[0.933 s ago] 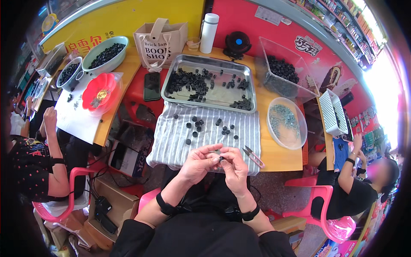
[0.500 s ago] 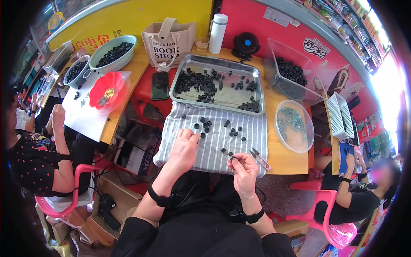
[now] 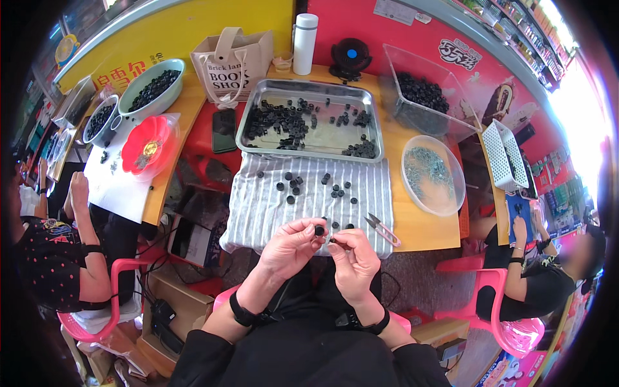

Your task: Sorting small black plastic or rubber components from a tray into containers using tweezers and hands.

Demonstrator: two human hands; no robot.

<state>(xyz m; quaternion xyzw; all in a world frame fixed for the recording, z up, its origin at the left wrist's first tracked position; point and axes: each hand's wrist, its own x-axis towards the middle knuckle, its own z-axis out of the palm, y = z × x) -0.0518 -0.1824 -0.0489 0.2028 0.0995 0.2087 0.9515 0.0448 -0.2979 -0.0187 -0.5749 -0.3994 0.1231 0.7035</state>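
My left hand [image 3: 288, 250] pinches a small black round part [image 3: 319, 230] between thumb and fingertips, just past the near edge of a grey striped cloth [image 3: 258, 213]. Close beside it, my right hand [image 3: 354, 263] has thumb and forefinger pressed together. What these right fingertips hold is too small to make out. Loose black parts of the same kind, such as this one [image 3: 291, 200], lie in small groups on the cloth. A pair of thread snips [image 3: 383, 230] rests at the cloth's right edge, nearest my right hand.
Beyond the cloth stands a metal tray [image 3: 309, 153] of black parts. A clear bin [image 3: 422, 119] and a round tub of thin greenish pieces [image 3: 433, 204] are on the right. A phone [image 3: 224, 131], tote bag [image 3: 235, 64], white bottle [image 3: 305, 44] and fan [image 3: 350, 57] stand farther back. People sit either side.
My left hand has come back from the cloth, toward the right, and now holds a black part. My right hand has shifted left, so the fingertips meet. The view has tilted slightly.
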